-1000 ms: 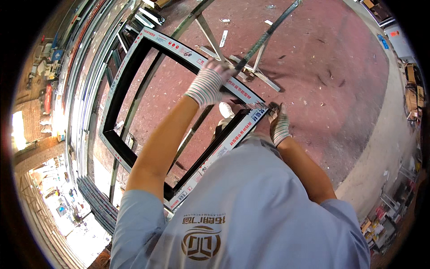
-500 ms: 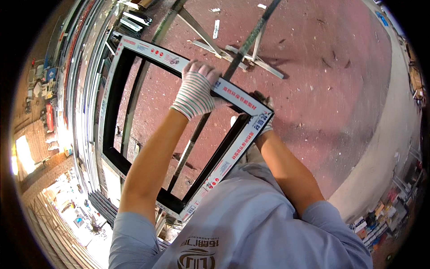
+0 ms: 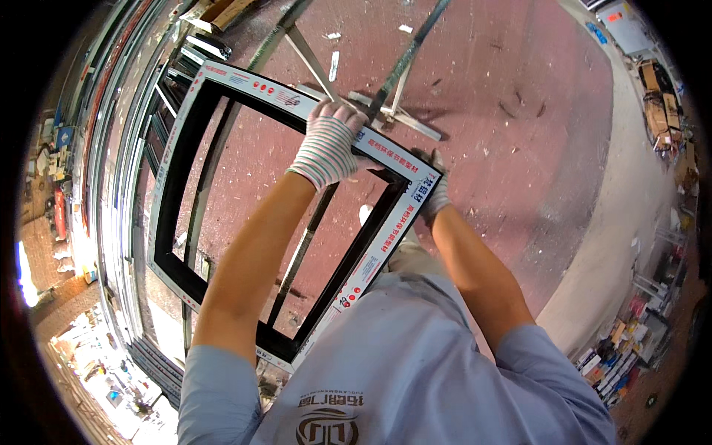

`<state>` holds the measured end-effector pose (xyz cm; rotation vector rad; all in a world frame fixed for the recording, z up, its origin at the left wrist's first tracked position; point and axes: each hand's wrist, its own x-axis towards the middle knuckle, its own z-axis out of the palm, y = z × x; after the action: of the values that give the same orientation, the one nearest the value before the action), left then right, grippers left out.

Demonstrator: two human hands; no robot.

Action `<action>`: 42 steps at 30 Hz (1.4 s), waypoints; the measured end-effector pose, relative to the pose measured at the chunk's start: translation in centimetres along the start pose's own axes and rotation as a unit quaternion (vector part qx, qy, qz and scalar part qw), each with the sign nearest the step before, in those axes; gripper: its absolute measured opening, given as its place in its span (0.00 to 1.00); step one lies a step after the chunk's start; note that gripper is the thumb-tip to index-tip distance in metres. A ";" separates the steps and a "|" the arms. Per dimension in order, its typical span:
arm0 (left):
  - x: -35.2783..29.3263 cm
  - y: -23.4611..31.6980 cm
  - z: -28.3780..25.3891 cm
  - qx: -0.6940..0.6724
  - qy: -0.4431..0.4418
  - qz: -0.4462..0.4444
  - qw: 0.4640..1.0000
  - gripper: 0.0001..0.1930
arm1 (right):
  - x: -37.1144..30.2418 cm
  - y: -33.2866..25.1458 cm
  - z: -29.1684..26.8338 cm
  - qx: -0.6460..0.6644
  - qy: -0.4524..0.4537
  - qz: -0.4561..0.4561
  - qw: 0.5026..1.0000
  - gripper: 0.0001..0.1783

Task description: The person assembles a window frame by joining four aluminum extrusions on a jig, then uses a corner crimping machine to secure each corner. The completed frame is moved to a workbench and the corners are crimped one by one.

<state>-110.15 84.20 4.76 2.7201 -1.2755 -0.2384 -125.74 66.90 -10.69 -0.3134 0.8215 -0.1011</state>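
Note:
A rectangular black window frame (image 3: 387,239), its faces covered in white protective film with red and blue print, lies tilted across the view in front of my body. My left hand (image 3: 327,145), in a white glove with thin green stripes, closes over the frame's far side, fingers over the outer edge. At the right corner my gloved right hand (image 3: 439,194) wraps the edge from outside; part of it is behind the frame. Two long dark bars of a stand, one of them a worn metal bar (image 3: 406,61), run beneath the frame and show through its opening.
Stand legs (image 3: 406,123) rest on the dark red floor (image 3: 512,163), which has scattered scraps. Long metal profiles (image 3: 119,185) are stacked along the left. An open cardboard box (image 3: 222,13) sits at the far left; more boxes (image 3: 656,111) line the right.
The whole view has shifted slightly, with frame and stand now further left. Both hands keep hold of about the same parts of the frame. The right fingers show more clearly.

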 end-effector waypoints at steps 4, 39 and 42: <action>-3.9 -1.2 -0.4 -0.079 0.127 0.039 0.988 0.47 | 1.1 -4.4 -6.7 -0.201 -0.008 -0.094 0.975 0.33; -51.1 -4.9 10.3 -0.473 0.453 -0.569 0.498 0.29 | -1.4 0.0 21.0 -0.843 -0.112 -0.390 0.354 0.46; -47.0 -5.0 7.2 -0.461 0.450 -0.560 0.521 0.27 | -3.8 -3.9 19.9 -0.847 -0.029 -0.374 0.377 0.42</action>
<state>-137.49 123.23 0.95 1.6534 0.8117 0.3107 -113.58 68.67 5.93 -2.7098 0.3020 -0.0438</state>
